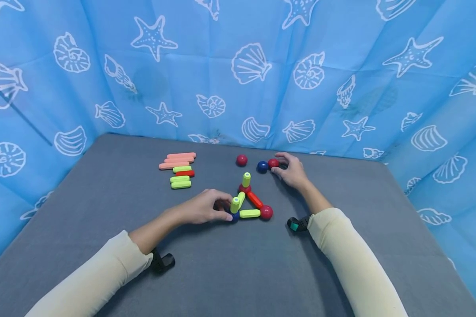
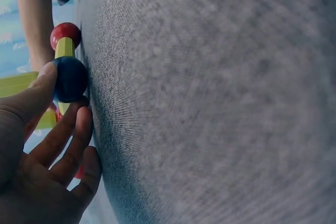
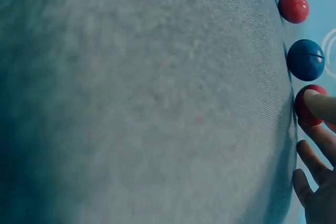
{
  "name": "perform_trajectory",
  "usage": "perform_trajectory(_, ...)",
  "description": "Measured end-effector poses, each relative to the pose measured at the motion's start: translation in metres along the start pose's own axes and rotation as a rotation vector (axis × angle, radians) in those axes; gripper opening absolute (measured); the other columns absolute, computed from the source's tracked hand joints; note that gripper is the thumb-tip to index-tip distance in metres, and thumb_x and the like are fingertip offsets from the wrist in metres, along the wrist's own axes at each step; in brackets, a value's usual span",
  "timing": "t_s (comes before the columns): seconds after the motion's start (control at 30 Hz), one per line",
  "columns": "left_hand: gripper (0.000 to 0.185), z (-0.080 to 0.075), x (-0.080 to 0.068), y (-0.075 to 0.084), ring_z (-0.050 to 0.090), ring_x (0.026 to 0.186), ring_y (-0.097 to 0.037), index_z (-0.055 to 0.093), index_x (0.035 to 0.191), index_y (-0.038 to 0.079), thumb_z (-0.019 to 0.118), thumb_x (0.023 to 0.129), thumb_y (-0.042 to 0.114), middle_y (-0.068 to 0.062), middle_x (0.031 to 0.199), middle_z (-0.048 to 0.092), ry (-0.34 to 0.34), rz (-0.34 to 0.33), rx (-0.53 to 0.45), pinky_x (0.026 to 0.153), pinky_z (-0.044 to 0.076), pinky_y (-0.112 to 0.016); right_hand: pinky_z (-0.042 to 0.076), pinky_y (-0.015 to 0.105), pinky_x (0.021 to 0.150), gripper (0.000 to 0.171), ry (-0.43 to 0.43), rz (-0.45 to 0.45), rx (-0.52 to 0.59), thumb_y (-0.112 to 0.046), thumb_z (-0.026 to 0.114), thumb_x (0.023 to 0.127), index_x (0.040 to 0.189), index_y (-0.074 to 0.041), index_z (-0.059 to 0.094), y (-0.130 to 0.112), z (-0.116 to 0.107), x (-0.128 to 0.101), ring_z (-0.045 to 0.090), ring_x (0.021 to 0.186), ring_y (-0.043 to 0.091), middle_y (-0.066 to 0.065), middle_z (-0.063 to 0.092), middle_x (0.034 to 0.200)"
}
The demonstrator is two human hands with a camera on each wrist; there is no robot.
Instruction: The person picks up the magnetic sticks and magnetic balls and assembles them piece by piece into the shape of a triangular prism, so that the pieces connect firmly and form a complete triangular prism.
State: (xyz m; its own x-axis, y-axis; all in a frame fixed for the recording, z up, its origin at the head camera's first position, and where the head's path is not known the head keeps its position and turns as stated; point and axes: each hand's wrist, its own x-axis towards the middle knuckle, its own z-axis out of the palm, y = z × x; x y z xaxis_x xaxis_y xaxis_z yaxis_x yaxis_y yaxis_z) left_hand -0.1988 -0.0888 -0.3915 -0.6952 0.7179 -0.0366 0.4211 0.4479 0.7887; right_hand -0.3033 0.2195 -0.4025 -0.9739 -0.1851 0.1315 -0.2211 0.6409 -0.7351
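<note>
A triangular frame of magnetic sticks and balls lies mid-table. Its base has a red stick [image 1: 255, 199], a yellow-green stick [image 1: 250, 213] and another beside my left hand. A red ball [image 1: 266, 212] forms the right corner. Two short yellow-green sticks stand upright, one on the far red corner ball, the other on the blue corner ball [image 2: 71, 80]. My left hand [image 1: 206, 207] pinches that blue ball between thumb and fingers. Farther back, my right hand [image 1: 293, 173] holds a loose red ball [image 3: 303, 113] between thumb and fingers, beside a loose blue ball [image 1: 262, 167].
Another red ball [image 1: 242, 160] sits at the back of the grey table [image 1: 238, 273]. To the left lie several orange sticks [image 1: 180, 160], short yellow-green sticks [image 1: 180, 185] and a red stick [image 1: 185, 174]. A blue shell-patterned curtain [image 1: 206, 79] hangs behind the table.
</note>
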Motion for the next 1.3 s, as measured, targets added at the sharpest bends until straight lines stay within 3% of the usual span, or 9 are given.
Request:
perform_trajectory(0.23,0.028,-0.001,0.001,0.001,0.061,0.093,-0.014,0.068,0.116,0.011,0.076,0.090,0.019,-0.001,0.110,0.068,-0.005,-0.010,-0.014,0.087,0.051,-0.030,0.045,0.052,0.099,0.049,0.054,-0.081,0.087,-0.004,0.071,0.091,0.136,0.004,0.052,-0.025,-0.008,-0.011,0.058,0.120,0.037,0.024,0.064,0.126)
perform_trajectory(0.37,0.027,-0.001,0.001,0.000,0.061,0.092,-0.014,0.068,0.115,0.011,0.075,0.090,0.019,-0.001,0.109,0.068,-0.003,-0.009,-0.016,0.087,0.051,-0.030,0.048,0.048,0.089,0.050,-0.028,-0.186,0.126,-0.007,0.071,0.091,0.137,-0.001,0.053,-0.049,-0.010,-0.022,0.059,0.120,0.032,0.019,0.064,0.129)
perform_trajectory(0.43,0.027,-0.001,0.001,0.000,0.061,0.092,-0.014,0.068,0.115,0.011,0.075,0.090,0.019,-0.001,0.109,0.068,-0.003,-0.008,-0.019,0.087,0.051,-0.030,0.048,0.048,0.089,0.049,-0.083,-0.229,0.147,-0.005,0.071,0.091,0.137,0.000,0.053,-0.069,-0.012,-0.033,0.059,0.121,0.033,0.021,0.062,0.131)
perform_trajectory(0.6,0.028,-0.002,0.001,-0.001,0.061,0.092,-0.015,0.068,0.116,0.011,0.075,0.090,0.019,-0.001,0.109,0.068,-0.007,-0.004,-0.030,0.087,0.051,-0.030,0.048,0.048,0.090,0.048,-0.154,-0.317,0.177,-0.005,0.072,0.091,0.136,-0.001,0.054,-0.088,-0.007,-0.048,0.059,0.121,0.031,0.020,0.060,0.135)
perform_trajectory(0.93,0.030,-0.001,0.002,0.000,0.062,0.094,-0.014,0.067,0.118,0.010,0.075,0.090,0.020,-0.001,0.110,0.067,-0.021,-0.014,-0.042,0.088,0.051,-0.032,0.046,0.055,0.091,0.049,-0.237,-0.364,0.183,-0.007,0.073,0.090,0.136,-0.004,0.055,-0.088,0.001,-0.052,0.059,0.120,0.026,0.010,0.062,0.133)
perform_trajectory(1.3,0.028,-0.001,0.001,0.001,0.061,0.094,-0.014,0.067,0.117,0.010,0.073,0.092,0.020,-0.002,0.111,0.067,-0.016,0.006,-0.044,0.088,0.050,-0.031,0.048,0.045,0.088,0.046,-0.231,-0.354,0.156,-0.010,0.070,0.092,0.135,-0.002,0.055,-0.088,0.002,-0.048,0.060,0.116,0.025,0.009,0.063,0.129)
